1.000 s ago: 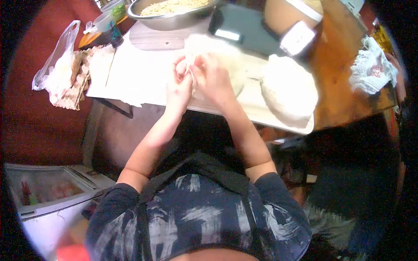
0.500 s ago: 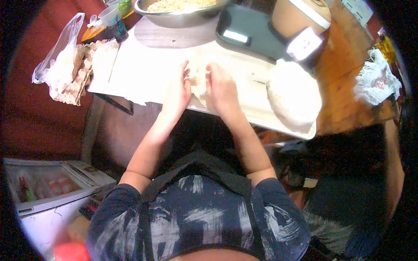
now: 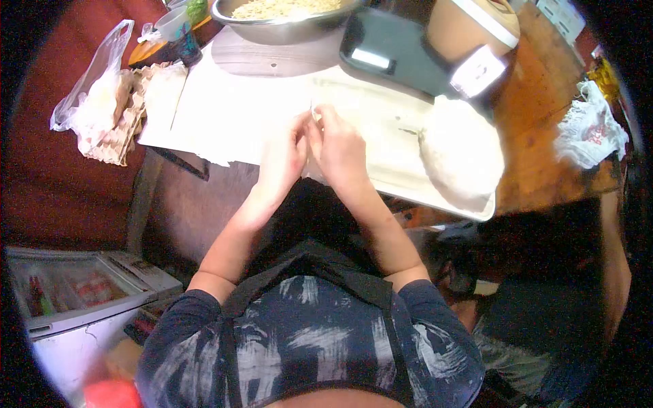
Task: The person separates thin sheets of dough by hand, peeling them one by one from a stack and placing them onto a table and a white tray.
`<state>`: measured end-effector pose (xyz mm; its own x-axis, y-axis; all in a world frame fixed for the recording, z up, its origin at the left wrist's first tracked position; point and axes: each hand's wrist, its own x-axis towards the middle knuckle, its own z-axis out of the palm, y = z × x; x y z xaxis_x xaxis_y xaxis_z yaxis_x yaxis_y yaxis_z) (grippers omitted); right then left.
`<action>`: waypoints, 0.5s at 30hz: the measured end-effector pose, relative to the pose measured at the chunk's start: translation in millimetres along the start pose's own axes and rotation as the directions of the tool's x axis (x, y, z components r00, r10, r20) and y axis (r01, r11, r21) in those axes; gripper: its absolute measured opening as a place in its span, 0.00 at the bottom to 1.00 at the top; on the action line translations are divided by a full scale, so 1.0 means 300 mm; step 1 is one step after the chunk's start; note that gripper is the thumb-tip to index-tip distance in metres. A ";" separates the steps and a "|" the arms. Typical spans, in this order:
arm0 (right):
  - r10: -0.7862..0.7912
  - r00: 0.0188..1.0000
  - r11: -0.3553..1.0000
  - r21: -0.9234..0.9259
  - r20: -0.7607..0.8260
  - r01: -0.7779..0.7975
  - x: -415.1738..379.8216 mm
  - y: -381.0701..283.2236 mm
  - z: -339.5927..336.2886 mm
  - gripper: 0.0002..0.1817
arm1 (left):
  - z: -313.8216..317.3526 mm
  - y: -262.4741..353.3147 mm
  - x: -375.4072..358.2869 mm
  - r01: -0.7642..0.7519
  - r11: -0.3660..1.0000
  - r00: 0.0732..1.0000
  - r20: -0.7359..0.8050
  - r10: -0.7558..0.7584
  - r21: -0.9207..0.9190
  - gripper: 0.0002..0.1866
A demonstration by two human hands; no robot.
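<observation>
My left hand (image 3: 282,153) and my right hand (image 3: 342,147) meet over the near edge of a pale tray (image 3: 381,105). Their fingertips are pinched together, touching at the middle. Something small and whitish seems to show at the fingertips, but glare hides what it is. To the right of my hands, a large mound of white dough (image 3: 466,149) rests on the tray's right end. The bright white surface left of my hands is washed out, so its details are lost.
Behind the tray stand a metal bowl (image 3: 286,28) of pale shredded food, a dark flat scale (image 3: 388,54) and a tan container (image 3: 473,24). Left are a plastic bag (image 3: 95,95) and egg cartons (image 3: 129,115). A crumpled white bag (image 3: 592,129) lies far right.
Both hands have come together from a small gap, and their fingertips now touch. The dough mound and the bowl stay where they were; the view has shifted slightly.
</observation>
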<state>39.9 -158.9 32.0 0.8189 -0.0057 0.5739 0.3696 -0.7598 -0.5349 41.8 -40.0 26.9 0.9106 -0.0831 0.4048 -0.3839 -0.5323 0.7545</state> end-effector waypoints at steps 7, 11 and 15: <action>0.041 0.994 0.979 0.193 0.101 -0.060 -0.020 0.008 -0.015 0.10 | 0.002 -0.035 0.006 0.001 1.000 1.000 0.000 -0.001 -0.005 0.24; -0.067 0.993 0.978 0.206 0.101 0.046 -0.032 0.000 -0.043 0.11 | 0.022 -0.075 0.040 -0.096 0.995 0.994 -0.052 0.096 0.001 0.26; -0.085 0.996 0.996 -0.004 0.029 0.085 -0.015 0.037 -0.047 0.09 | 0.010 -0.083 0.060 -0.049 0.998 0.998 0.031 0.049 0.027 0.25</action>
<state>34.1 -176.3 32.2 0.7968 0.0778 0.5992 0.4363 -0.7601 -0.4815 68.3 -30.9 13.7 0.8952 -0.1347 0.4249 -0.4242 -0.5497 0.7196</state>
